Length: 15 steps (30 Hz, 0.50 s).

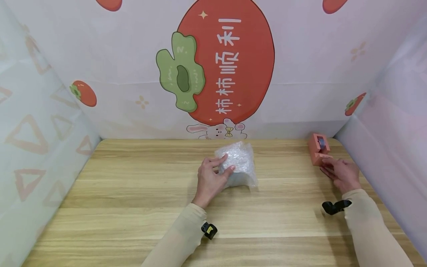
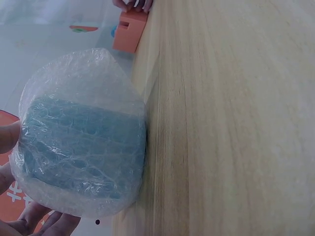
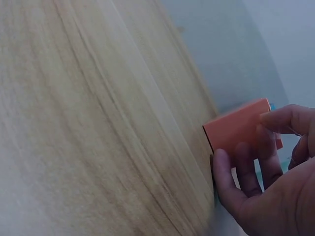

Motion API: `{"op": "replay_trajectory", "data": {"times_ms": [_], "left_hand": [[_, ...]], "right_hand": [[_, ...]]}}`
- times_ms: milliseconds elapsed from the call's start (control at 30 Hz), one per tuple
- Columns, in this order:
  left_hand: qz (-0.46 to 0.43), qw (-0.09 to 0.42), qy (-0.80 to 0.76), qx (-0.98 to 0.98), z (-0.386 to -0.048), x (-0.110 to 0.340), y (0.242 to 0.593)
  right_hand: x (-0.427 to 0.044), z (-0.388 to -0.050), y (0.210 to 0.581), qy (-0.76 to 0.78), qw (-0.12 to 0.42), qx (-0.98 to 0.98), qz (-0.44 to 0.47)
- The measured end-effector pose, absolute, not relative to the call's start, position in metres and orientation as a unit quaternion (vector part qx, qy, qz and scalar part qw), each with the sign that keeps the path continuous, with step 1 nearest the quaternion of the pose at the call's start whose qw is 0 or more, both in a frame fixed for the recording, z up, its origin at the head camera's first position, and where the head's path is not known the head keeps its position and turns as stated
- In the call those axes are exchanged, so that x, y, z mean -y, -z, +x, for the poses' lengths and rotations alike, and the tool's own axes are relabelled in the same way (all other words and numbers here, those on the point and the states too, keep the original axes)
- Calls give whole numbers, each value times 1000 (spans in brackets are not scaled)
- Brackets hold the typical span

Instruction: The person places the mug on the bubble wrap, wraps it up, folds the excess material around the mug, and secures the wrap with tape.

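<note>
Near the back middle of the table stands a bubble-wrapped parcel [image 1: 238,159]; the wrap [image 2: 78,73] is clear and crinkled, with a pale blue item [image 2: 83,147] showing through. What kind of item it is cannot be told through the plastic. My left hand [image 1: 212,178] holds the parcel from its left, thumb and fingers spread around its top and side. At the back right sits a coral-pink tape dispenser [image 1: 315,150] with a bluish roll [image 1: 321,143]. My right hand [image 1: 343,172] grips its front end, fingers against the side [image 3: 238,130].
The wooden table [image 1: 133,207] meets a printed fabric backdrop [image 1: 300,92] at the rear, close behind the dispenser. Fabric walls [image 1: 400,141] stand on the left and right sides. Each wrist wears a small black camera [image 1: 209,230].
</note>
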State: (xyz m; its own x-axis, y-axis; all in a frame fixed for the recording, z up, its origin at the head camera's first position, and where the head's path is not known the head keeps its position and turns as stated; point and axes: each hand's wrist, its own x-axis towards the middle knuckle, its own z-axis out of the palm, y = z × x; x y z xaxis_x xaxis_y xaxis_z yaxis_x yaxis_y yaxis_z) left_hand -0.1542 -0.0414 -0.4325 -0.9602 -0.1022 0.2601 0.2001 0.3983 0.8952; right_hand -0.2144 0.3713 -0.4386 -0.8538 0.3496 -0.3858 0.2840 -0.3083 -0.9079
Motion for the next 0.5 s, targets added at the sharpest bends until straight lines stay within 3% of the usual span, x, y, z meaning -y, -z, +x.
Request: {"op": "replay_trajectory", "data": {"times_ms": [500], "left_hand": [[-29,141,544,826,-154,41,430]], "right_hand": [[-390,-210,443,-844,-55,492,-207]]}}
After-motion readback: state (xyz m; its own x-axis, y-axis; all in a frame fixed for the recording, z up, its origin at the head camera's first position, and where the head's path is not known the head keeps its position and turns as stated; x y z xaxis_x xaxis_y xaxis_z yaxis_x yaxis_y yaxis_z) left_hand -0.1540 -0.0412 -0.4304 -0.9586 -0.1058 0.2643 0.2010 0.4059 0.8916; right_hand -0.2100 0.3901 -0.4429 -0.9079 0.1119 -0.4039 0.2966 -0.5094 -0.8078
